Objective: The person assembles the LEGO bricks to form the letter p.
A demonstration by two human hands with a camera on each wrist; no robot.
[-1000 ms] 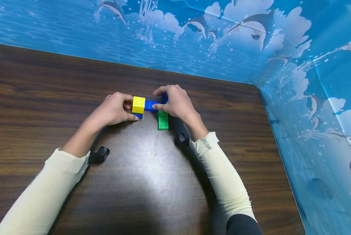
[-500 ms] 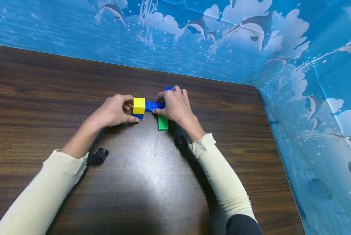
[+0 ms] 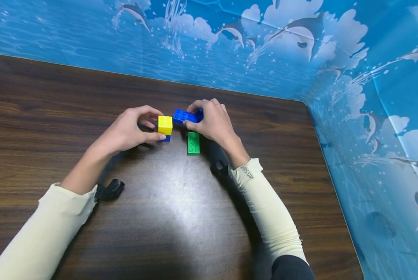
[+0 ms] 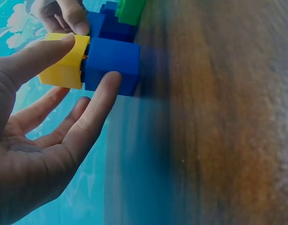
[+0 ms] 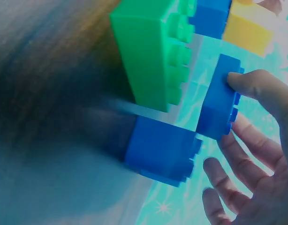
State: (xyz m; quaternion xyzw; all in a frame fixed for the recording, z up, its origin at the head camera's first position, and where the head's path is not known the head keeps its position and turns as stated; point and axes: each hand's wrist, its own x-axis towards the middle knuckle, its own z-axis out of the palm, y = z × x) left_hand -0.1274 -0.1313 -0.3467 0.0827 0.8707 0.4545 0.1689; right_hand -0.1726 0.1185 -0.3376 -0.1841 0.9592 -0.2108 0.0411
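Observation:
A yellow toy building brick [image 3: 165, 125] sits on a blue square brick [image 4: 113, 65]. My left hand [image 3: 126, 130] spreads loosely round this stack, thumb near its front and the other fingers extended behind it. In the left wrist view its thumb overlaps the yellow brick and a fingertip lies over the blue one. My right hand [image 3: 212, 120] pinches a long blue brick [image 5: 219, 101] between thumb and fingers, apart from the stack. Another blue brick [image 5: 162, 145] lies under that hand, mostly hidden in the head view. A green brick [image 3: 193, 144] lies just nearer to me.
The dark wooden table [image 3: 153, 217] extends around the bricks. Behind and to the right stands a blue sheet [image 3: 209, 46] printed with dolphins. Small black wrist cameras hang below both cuffs, the left camera [image 3: 111, 189] close above the tabletop.
The long blue brick has come away from beside the stack and moved up and back in my right hand. My left hand's fingers have loosened and spread from the stack.

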